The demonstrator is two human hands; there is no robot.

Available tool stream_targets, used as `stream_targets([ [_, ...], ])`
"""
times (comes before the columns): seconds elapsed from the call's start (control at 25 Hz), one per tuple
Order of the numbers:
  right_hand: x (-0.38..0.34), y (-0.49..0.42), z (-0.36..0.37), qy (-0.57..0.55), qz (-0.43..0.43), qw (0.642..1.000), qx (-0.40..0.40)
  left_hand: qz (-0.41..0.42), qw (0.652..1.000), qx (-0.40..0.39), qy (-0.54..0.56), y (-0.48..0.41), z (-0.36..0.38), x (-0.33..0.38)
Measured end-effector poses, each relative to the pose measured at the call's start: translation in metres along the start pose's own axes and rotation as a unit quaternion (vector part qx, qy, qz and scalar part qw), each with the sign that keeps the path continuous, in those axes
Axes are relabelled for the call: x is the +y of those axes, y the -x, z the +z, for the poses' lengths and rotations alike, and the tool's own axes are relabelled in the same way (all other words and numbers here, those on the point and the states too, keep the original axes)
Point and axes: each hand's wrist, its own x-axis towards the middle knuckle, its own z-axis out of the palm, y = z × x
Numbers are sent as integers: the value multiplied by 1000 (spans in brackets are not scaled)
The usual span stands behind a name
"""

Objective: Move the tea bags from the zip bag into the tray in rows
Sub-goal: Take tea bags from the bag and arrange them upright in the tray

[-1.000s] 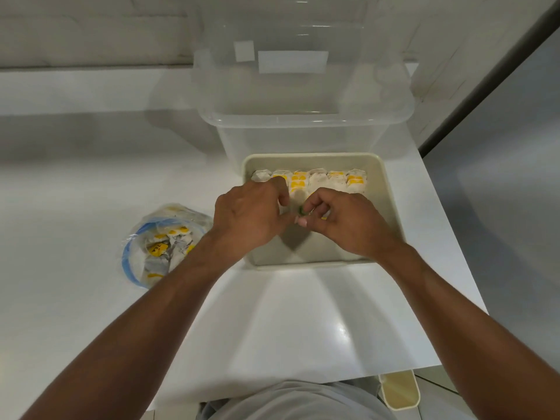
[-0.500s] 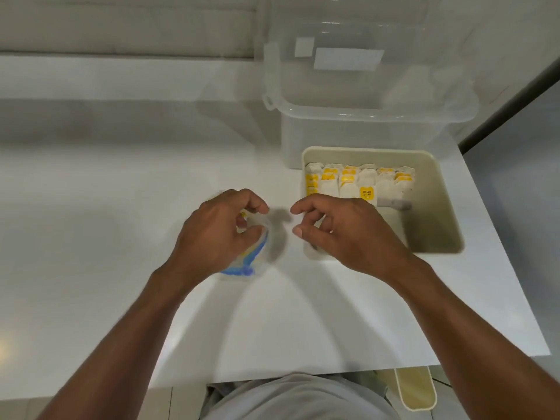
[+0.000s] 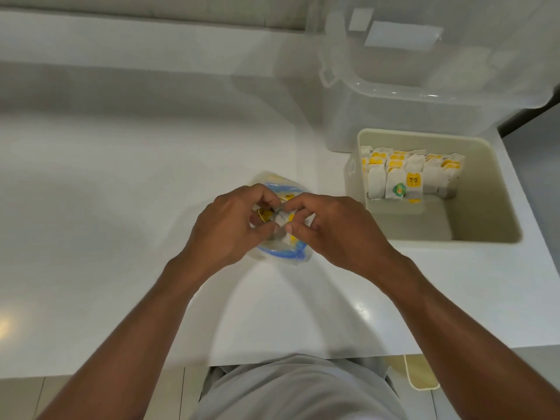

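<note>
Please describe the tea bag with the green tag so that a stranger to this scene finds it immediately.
A clear plastic box stands at the counter's far right, with the cream tray just in front of it. Tea bags fill the tray's far end in rows; look at the nearest row. Only this tea bag bears a round green tag; its neighbours show yellow or none.
</note>
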Motion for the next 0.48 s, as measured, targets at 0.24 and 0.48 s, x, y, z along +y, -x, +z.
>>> stream_targets([
  [0.24, 1, -8, 27, 164, 48, 985, -8, 65, 969, 50, -235, 5, 10, -18],
  [0.48, -1, -17, 39, 189, 43, 980, 52, 45, 974, 97, -198, 6, 16, -27],
])
